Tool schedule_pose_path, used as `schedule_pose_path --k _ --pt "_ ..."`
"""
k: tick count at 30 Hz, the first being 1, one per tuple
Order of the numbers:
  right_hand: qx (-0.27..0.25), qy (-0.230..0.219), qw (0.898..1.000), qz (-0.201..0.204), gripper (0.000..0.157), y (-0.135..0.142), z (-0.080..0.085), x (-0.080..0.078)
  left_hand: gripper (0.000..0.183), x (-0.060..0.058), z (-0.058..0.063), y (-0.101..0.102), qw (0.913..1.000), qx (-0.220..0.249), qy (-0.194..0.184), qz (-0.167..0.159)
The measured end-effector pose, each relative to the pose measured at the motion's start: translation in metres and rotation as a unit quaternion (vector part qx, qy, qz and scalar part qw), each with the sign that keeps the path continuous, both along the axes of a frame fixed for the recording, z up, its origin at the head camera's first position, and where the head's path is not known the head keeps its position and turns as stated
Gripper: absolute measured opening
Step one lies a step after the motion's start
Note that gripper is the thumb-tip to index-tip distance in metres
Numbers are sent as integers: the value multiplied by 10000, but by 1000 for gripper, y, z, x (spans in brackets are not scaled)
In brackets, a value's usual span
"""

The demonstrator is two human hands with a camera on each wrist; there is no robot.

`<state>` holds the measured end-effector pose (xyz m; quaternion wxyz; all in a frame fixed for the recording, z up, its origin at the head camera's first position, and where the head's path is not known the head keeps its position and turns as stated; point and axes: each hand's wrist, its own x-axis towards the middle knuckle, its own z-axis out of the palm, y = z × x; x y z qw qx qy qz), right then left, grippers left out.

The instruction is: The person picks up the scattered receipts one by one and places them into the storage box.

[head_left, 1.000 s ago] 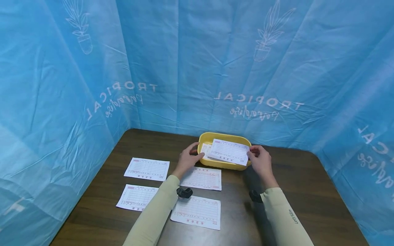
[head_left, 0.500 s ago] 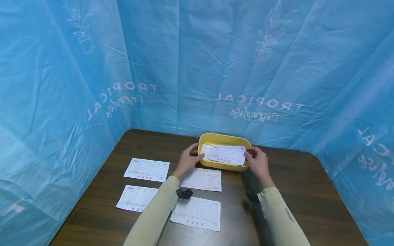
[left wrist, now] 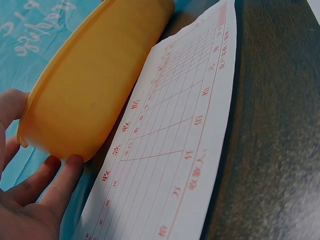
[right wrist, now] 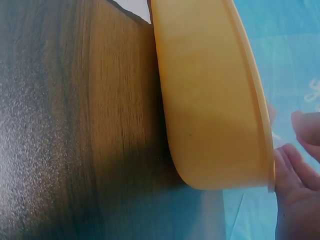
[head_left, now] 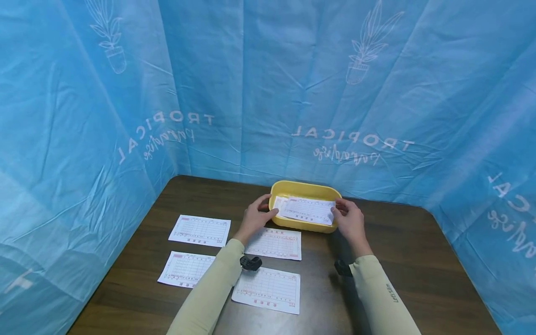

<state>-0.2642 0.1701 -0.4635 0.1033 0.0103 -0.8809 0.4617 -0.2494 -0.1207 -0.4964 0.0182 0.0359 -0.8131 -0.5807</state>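
At the far side of the table a yellow plastic basin (head_left: 307,227) holds paper receipt slips. My left hand (head_left: 255,216) grips its left end, with the thumb by the near rim; the left wrist view shows fingers (left wrist: 67,175) against the basin's outside. Over the right end, my right hand (head_left: 351,221) has thumb and fingers at the right edge of the top receipt slip (head_left: 310,210), pinching it. This slip lies low in the basin over another slip (head_left: 278,203). In the right wrist view the right hand (right wrist: 300,180) is beside the basin's rim.
A red-printed receipt slip (head_left: 276,243) lies just in front of the basin, another (head_left: 268,291) nearer me. To the left are two more slips, one farther (head_left: 200,230) and one nearer (head_left: 186,269). Blue printed cloth (head_left: 268,93) hangs around the dark wooden table (head_left: 418,260).
My right hand has moved slightly left and the top receipt slip has gone down and left into the basin, mostly in the first half second. My left hand has stayed at the basin.
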Motion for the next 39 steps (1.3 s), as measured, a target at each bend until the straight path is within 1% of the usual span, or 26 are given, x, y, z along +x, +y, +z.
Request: schedule_pose_path --k 4,7,12,16,19,27,34,39 --pt "-42 -4 9996 274 40 0 0 1 58 0 -1 0 10000 -21 0 32" --pt "-167 72 9991 370 39 1 0 1 58 0 -1 0 10000 -56 -13 36" --pt "-327 216 9987 324 37 5 -2 4 58 -1 -1 0 10000 -52 -43 45" --pt "-507 313 9976 345 42 9 -3 4 58 -1 -1 0 10000 -39 -22 60" --pt "-629 306 9970 325 46 11 -4 5 58 -1 -2 0 10000 -48 -24 51" --pt "-589 449 9971 177 42 22 -3 11 58 -2 -1 1 10000 9 -46 34" --pt "-250 376 9989 -81 39 32 -6 17 58 -2 -1 2 10000 -29 -44 40" --pt "-140 285 9994 -101 40 36 -8 20 58 -1 -1 1 10000 -25 -33 20"
